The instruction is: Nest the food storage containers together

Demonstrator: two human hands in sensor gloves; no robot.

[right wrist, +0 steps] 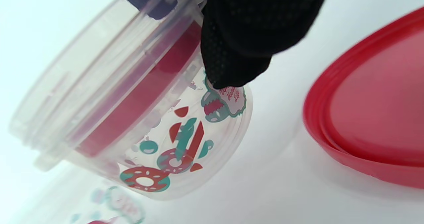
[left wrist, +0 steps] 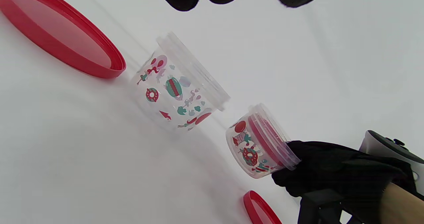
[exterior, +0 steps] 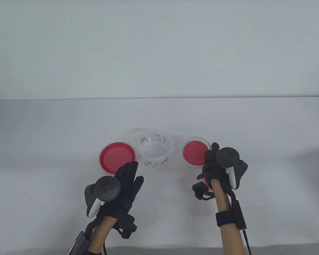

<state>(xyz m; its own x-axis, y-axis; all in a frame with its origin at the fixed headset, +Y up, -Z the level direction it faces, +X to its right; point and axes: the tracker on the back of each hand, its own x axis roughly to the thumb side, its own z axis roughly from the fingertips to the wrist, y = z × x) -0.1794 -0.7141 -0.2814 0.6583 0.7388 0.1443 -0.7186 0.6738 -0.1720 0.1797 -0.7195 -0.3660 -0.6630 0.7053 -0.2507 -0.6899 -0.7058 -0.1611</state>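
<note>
Plastic: thin, clear, light, likely slippery.
Small container [exterior: 195,155]: at 3 o'clock of large container [exterior: 155,151], on the surface [exterior: 55,138].
Right hand [exterior: 215,166]: grips its rim and wall.
Left hand [exterior: 122,186]: spread, empty.
Hold: rim, gently.

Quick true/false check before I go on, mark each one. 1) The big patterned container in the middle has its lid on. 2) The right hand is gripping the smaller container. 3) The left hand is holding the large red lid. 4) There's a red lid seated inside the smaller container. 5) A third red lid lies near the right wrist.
1) False. The large container stands open; its large red lid lies on the table beside it.
2) True. The right hand grips the small container at its rim and wall.
3) False. The left hand hovers flat, holding nothing; fingertips are near that lid.
4) True. The inner red lid sits below the rim.
5) True. The small red lid lies there.
</note>
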